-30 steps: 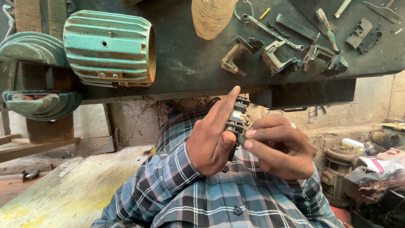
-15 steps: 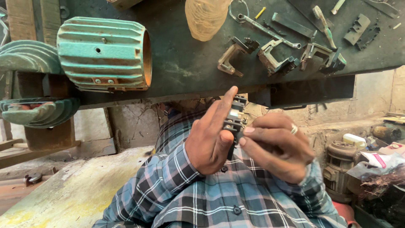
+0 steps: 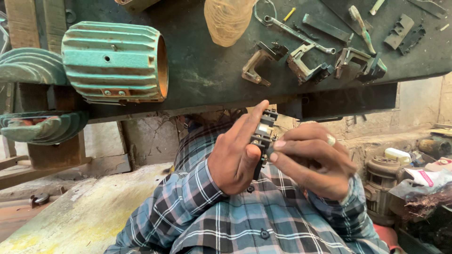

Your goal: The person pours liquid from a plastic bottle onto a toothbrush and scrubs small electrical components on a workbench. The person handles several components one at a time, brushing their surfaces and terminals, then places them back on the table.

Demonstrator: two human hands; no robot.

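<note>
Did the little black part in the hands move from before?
No. The small black part stays pinched between the left hand and right hand, just below the dark workbench edge, as before.

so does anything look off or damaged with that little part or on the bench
Nothing clearly damaged. Both hands, left and right, pinch a small dark part. On the bench, the green ribbed motor housing lies on its side, with brackets and a spanner scattered loosely.

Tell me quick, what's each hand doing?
Left hand: closed on the small black part.
Right hand: closed on the same part, fingertips pinching it.
</note>
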